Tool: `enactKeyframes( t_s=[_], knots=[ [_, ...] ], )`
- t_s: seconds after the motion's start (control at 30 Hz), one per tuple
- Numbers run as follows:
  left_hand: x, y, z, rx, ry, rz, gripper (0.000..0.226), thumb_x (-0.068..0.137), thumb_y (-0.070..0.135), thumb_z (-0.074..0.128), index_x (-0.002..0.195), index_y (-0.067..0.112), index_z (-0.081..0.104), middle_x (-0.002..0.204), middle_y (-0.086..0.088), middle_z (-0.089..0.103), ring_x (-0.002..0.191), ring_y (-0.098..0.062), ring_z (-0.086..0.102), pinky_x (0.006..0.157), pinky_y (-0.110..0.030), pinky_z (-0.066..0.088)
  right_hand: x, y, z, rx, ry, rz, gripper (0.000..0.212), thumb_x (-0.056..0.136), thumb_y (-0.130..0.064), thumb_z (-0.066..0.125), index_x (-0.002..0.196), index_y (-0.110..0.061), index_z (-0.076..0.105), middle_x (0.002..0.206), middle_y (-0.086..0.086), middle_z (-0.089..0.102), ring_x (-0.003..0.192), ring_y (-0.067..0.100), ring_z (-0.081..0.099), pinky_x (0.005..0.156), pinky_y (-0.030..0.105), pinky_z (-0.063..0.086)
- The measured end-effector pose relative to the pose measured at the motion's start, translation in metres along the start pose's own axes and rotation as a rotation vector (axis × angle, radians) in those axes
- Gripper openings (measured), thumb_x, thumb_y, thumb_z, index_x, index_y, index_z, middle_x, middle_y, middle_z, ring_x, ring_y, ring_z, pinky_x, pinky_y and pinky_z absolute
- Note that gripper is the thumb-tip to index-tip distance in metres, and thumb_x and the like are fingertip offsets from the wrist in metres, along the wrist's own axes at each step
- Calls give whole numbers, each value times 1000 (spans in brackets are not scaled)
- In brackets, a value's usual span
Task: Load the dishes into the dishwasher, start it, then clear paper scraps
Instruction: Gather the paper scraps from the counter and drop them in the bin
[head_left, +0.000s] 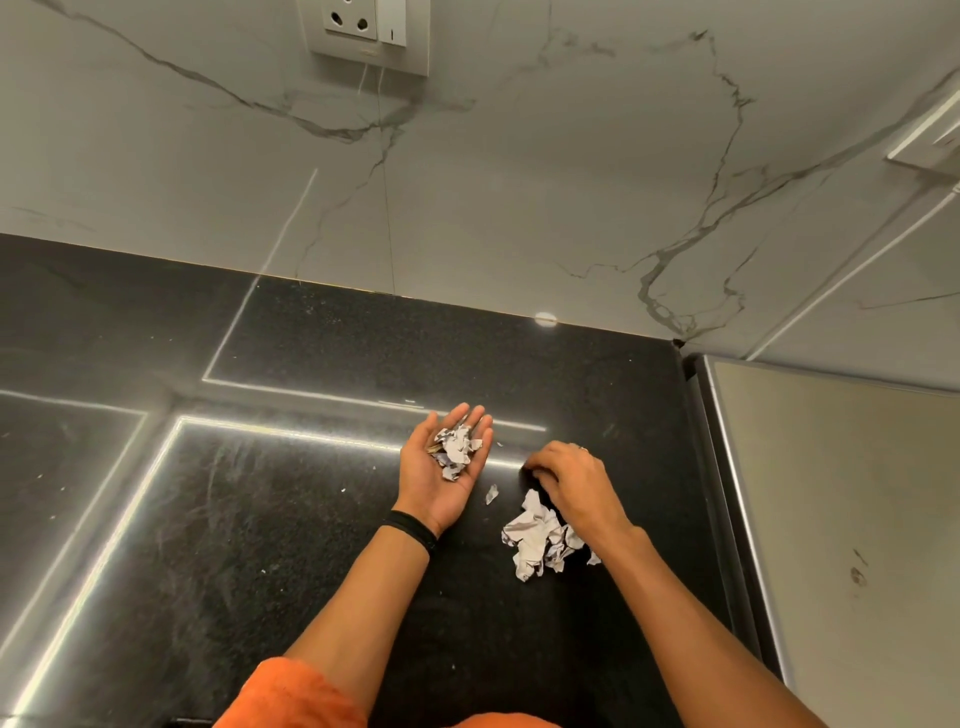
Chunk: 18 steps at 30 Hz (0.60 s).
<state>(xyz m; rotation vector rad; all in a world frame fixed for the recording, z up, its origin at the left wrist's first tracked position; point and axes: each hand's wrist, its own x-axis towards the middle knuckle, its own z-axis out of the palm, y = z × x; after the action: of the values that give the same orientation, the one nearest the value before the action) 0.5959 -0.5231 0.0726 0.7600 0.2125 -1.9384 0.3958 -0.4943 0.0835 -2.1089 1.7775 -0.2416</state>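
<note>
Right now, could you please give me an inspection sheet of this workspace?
Surface: black countertop, glossy, smudged, with light reflections.
Job's things: paper scraps lying in the left hand; crumpled paper pile beside the right hand, partly under its wrist; small scrap between the hands.
Clutter: tiny white specks.
Hands: left palm up, open; right palm down, fingers curled on the counter, grip unclear.
Cables: nothing seen.
Surroundings: marble wall, wall socket, steel panel at right.

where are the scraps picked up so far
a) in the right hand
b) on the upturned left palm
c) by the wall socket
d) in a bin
B: the scraps lie on the left hand, held palm up, while the right hand is palm down on the counter beside a crumpled pile.
</note>
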Motion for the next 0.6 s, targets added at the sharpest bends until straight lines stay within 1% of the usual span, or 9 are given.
enactKeyframes(
  t_s=[0.07, 0.13, 0.2, 0.27, 0.33, 0.4, 0.5, 0.57, 0.6],
  knots=[
    [0, 3, -2, 5, 4, 17, 40, 104, 32, 49, 125, 1, 65, 130, -21, 67, 124, -34, 63, 97, -44, 55, 0, -4, 3, 131, 45, 67, 20, 90, -10, 70, 106, -22, 77, 100, -9, 71, 92, 6, 67, 91, 28, 54],
    [1, 6, -3, 1, 3, 34, 40, 104, 32, 51, 125, 2, 64, 131, -21, 67, 124, -34, 63, 99, -44, 55, 1, -10, 5, 325, 78, 132, 27, 82, -5, 75, 102, -23, 78, 95, -12, 70, 84, 4, 68, 84, 30, 58],
    [1, 10, -6, -12, 8, 60, 40, 104, 32, 51, 128, 2, 63, 132, -20, 66, 124, -33, 64, 100, -44, 55, 4, -19, 7, 440, 59, 99, 33, 78, -4, 75, 104, -23, 78, 100, -12, 69, 80, 5, 69, 80, 31, 60],
    [0, 13, -9, -16, 14, 74, 41, 104, 33, 51, 129, 2, 63, 131, -20, 67, 121, -33, 66, 100, -43, 55, 5, -28, 7, 392, -55, -34, 38, 81, -6, 74, 114, -24, 76, 112, -12, 67, 80, 6, 69, 79, 27, 59],
    [-2, 15, -12, -17, 16, 80, 42, 104, 33, 51, 130, 2, 62, 132, -20, 66, 120, -33, 66, 99, -43, 55, 6, -33, 9, 206, -189, -191, 40, 86, -8, 70, 122, -24, 72, 120, -12, 63, 85, 5, 66, 81, 21, 55],
    [-4, 17, -13, -21, 21, 86, 43, 103, 32, 51, 131, 1, 62, 132, -20, 66, 122, -33, 65, 100, -44, 54, 8, -32, 12, 57, -256, -288, 37, 88, -11, 67, 122, -23, 72, 122, -10, 62, 94, 5, 62, 85, 23, 52],
    [-6, 17, -12, -17, 24, 93, 43, 104, 33, 51, 130, 1, 63, 131, -21, 67, 126, -33, 63, 103, -42, 53, 8, -31, 14, -28, -266, -348, 23, 89, -15, 67, 109, -21, 75, 110, -6, 66, 93, 8, 60, 84, 29, 52],
    [-5, 16, -11, -8, 26, 85, 42, 104, 33, 50, 128, 1, 64, 132, -21, 66, 127, -34, 61, 108, -42, 50, 7, -32, 16, 22, -218, -298, 17, 84, -14, 68, 98, -19, 76, 98, -6, 68, 83, 5, 58, 79, 29, 52],
    [-4, 14, -10, -2, 28, 77, 42, 104, 33, 50, 127, 1, 64, 132, -21, 66, 127, -34, 61, 110, -42, 47, 6, -32, 17, 101, -160, -230, 15, 81, -13, 70, 93, -20, 77, 93, -7, 69, 79, 4, 59, 78, 30, 53]
  ],
)
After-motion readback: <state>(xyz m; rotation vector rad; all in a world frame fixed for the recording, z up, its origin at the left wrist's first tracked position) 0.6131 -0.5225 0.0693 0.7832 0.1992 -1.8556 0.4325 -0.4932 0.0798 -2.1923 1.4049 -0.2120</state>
